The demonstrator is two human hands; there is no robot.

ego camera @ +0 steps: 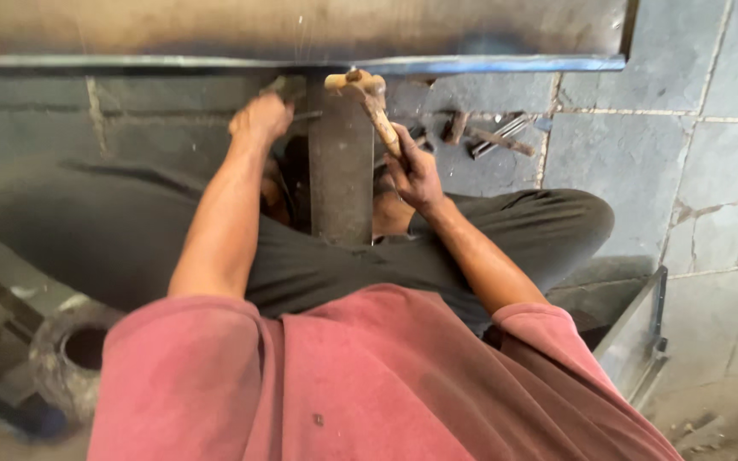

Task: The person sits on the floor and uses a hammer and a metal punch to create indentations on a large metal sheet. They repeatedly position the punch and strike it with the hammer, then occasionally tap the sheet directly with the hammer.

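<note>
Grey tiled floor [694, 154] carries a dark metal block [341, 171] between the fingers, with scattered metal scraps [493, 137] just beyond the right fingers [403, 162].

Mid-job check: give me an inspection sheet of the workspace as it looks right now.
Surface: grey tiled floor, cracked at right; the person sits on it cross-legged.
Job's things: hammer with wooden handle, head near a long metal sheet; upright dark steel bar between the legs.
Clutter: rusty metal pieces on the floor beyond the right knee.
Hands: right hand grips the hammer handle; left hand rests closed at the sheet's edge beside the bar; whether it holds anything cannot be told.
Cables: nothing seen.
Surroundings: round grey object at lower left; metal frame at lower right.
</note>
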